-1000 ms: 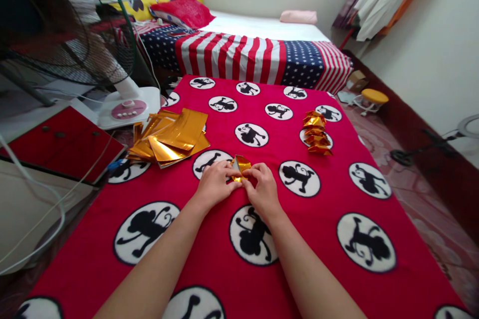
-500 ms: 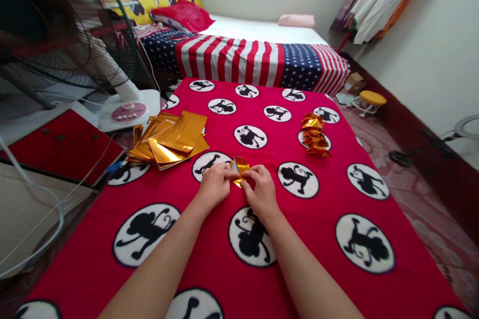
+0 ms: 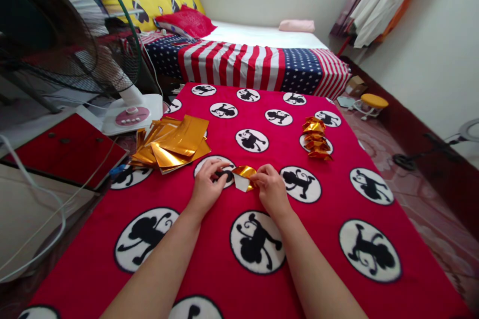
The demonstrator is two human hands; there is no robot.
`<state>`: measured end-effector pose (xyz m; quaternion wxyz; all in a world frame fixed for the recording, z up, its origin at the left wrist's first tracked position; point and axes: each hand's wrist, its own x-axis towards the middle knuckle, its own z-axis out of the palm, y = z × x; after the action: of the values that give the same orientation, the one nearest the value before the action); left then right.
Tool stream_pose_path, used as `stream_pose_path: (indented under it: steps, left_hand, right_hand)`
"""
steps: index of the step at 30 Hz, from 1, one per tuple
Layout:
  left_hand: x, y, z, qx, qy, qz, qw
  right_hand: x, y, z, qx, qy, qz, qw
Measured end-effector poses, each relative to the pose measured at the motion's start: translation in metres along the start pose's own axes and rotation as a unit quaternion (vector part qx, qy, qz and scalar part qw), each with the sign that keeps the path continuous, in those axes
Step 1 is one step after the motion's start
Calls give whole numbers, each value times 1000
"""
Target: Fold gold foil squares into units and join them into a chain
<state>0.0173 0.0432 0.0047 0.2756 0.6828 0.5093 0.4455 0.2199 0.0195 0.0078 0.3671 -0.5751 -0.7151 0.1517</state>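
Observation:
A partly folded gold foil paper (image 3: 245, 177), its white side partly showing, is at the middle of the red cloth (image 3: 314, 239). My right hand (image 3: 270, 187) pinches its right edge. My left hand (image 3: 210, 182) is just left of the paper, thumb and fingers apart, with a gap between it and the paper. A loose pile of flat gold sheets (image 3: 174, 143) lies to the left. Several folded gold pieces (image 3: 317, 138) stand in a row on the right.
A fan base (image 3: 134, 113) stands beyond the pile at the left, near a red panel (image 3: 63, 149). Behind the cloth is a bed with a striped cover (image 3: 232, 65). A yellow stool (image 3: 374, 100) stands on the floor at the right.
My left hand has let go of the gold paper and moved left. My right hand has shifted slightly right with the paper, which now shows more of its white side.

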Motion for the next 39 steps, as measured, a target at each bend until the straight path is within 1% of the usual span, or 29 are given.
stream_pose_path:
  steps: [3,5,10,14,17,22,24,26,30,34,36,39]
  left_hand:
    - [3,2,2,41,-44,50,997]
    - [4,2,3,64,-63,81,993]
    - [9,-3,7,104,-88,138,981]
    - [12,-6,10,121,-105,168,973]
    - [13,-5,10,115,-113,177,971]
    - [6,-2,9,78,-123,152,978]
    - [3,-1,9,71,-122,147,979]
    - [2,-1,9,68,-116,144,980]
    - [3,0,12,70,-90,141,983]
    - [6,-1,13,92,-76,182,976]
    - [7,-1,11,89,-97,196,972]
    - [6,2,4,82,-151,202,964]
  right_hand:
    - [0,1,0,3,-3,-16,1000]
    - [-1,0,1,-1,-2,-19,1000]
    - [-3,-2,2,-8,6,-9,1000]
    - [-6,0,3,7,11,-8,1000]
    - [-7,1,-1,33,-2,-12,999]
    - [-9,1,-17,75,-75,-38,994]
    - [-10,2,-22,88,-90,-47,991]
    - [-11,4,-23,97,-85,-53,990]
    - [-14,10,-18,111,-55,-69,990]
    - [-15,14,-14,110,-37,-87,989]
    - [-16,16,-12,107,-31,-91,990]
    - [-17,17,-11,106,-25,-92,990]
